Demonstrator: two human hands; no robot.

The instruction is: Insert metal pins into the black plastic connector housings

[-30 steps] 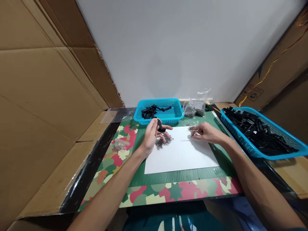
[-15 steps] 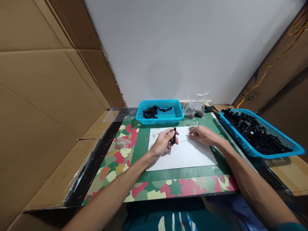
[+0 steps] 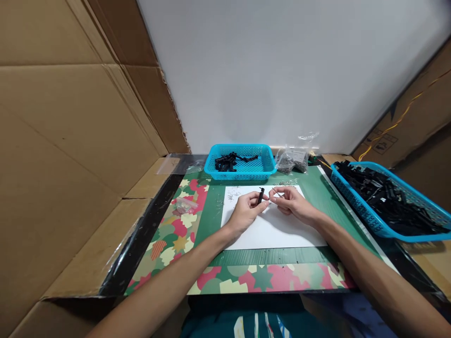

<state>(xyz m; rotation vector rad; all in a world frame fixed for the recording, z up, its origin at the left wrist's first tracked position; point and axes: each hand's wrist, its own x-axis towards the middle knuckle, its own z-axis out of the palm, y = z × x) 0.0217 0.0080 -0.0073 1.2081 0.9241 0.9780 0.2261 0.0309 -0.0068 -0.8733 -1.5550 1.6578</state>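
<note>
Above the white paper (image 3: pixel 275 232), my left hand (image 3: pixel 244 212) is closed around a small black plastic part (image 3: pixel 261 195), which stands roughly upright and leans slightly right. Close beside it, my right hand (image 3: pixel 289 203) pinches a thin metal piece (image 3: pixel 277 193) between thumb and fingers; its exact kind is too small to make out. The fingertips of both hands nearly meet at the part's right side. Tiny metal pieces (image 3: pixel 232 192) lie scattered on the paper's far left corner, and more small metal pieces (image 3: pixel 287 183) lie behind my right hand.
At the back stands a blue basket (image 3: pixel 241 175) with some black parts. Another blue basket (image 3: pixel 373 224), heaped with black parts, is on the right. Clear bags of small metal pieces (image 3: pixel 292 162) rest by the wall. A crumpled plastic bag (image 3: pixel 186 205) lies left; cardboard (image 3: pixel 70 155) walls the left side.
My right hand has moved left from the metal pieces to the black part, holding the thin metal piece. My left hand has turned the part slightly. The view has shifted a little.
</note>
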